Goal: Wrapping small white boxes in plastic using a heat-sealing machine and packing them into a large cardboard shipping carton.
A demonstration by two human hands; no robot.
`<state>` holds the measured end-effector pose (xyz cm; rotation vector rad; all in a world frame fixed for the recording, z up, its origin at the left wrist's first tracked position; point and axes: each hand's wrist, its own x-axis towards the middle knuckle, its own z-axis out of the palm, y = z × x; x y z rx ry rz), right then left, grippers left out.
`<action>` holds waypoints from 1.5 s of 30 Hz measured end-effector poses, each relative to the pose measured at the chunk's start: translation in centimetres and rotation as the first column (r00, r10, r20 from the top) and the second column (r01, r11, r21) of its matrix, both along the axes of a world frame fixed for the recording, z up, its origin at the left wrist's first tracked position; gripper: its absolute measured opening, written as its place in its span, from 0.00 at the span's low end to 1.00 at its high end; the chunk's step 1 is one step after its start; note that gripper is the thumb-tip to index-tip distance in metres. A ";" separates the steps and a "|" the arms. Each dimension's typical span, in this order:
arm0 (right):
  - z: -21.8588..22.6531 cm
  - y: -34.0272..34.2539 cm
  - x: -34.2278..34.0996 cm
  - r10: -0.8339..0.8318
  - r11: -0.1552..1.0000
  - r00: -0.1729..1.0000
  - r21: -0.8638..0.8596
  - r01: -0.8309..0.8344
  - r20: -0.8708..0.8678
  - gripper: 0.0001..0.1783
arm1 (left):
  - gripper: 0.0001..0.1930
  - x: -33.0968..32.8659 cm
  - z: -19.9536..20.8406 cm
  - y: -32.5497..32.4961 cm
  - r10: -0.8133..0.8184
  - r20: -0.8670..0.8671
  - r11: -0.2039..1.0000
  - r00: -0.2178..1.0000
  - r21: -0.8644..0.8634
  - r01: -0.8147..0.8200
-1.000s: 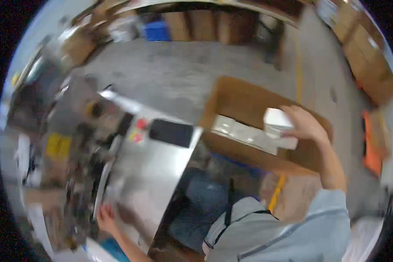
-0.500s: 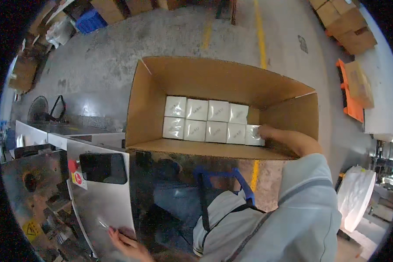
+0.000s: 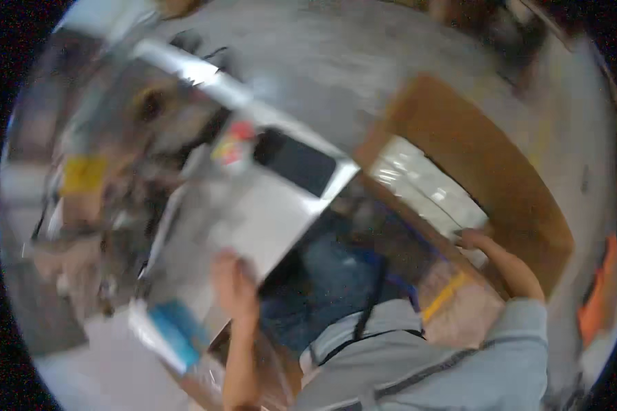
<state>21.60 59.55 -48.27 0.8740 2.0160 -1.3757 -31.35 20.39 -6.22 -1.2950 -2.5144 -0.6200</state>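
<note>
Wrapped small white boxes (image 3: 425, 185) stand in two rows inside an open cardboard carton (image 3: 521, 164) on the right. My right hand (image 3: 478, 242) reaches into the carton and is at the white box at the end of the near row. Its fingers are partly hidden and blurred, so its hold cannot be made out. Over the metal worktop (image 3: 253, 212), my left hand (image 3: 234, 284) is smeared by motion, and I see nothing clear in it. A black phone-like slab (image 3: 296, 162) lies on the worktop near the carton.
A red button (image 3: 241, 129) sits beside the black slab. Blurred machinery with a yellow label (image 3: 83, 175) fills the left. A blue-and-white pack (image 3: 175, 334) lies near the worktop's lower end. Something orange (image 3: 598, 291) stands at the far right.
The view has swung left, so the carton now appears tilted and farther right. My left hand has risen from the worktop's near edge. My right hand stays at the end white box.
</note>
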 end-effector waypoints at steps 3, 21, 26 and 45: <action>19.0 1.2 -18.4 0.016 0.990 0.974 0.132 -0.047 0.228 0.24 | 0.12 0.3 4.7 -2.0 0.083 0.065 0.972 0.994 -0.224 -0.066; 32.6 11.5 -20.0 0.162 0.724 0.965 0.689 0.026 -0.206 0.20 | 0.31 -5.3 0.9 -51.1 0.847 0.366 0.307 0.385 0.252 -0.918; 38.8 5.1 -30.3 0.212 0.816 0.807 0.554 0.165 -0.551 0.22 | 0.41 -12.1 9.8 -37.8 0.773 0.321 0.504 0.548 0.213 -0.837; 52.8 -18.6 -41.2 0.243 0.954 0.613 0.299 -0.012 -0.752 0.20 | 0.16 -14.8 9.9 -36.3 0.827 0.159 0.478 0.539 0.306 -0.823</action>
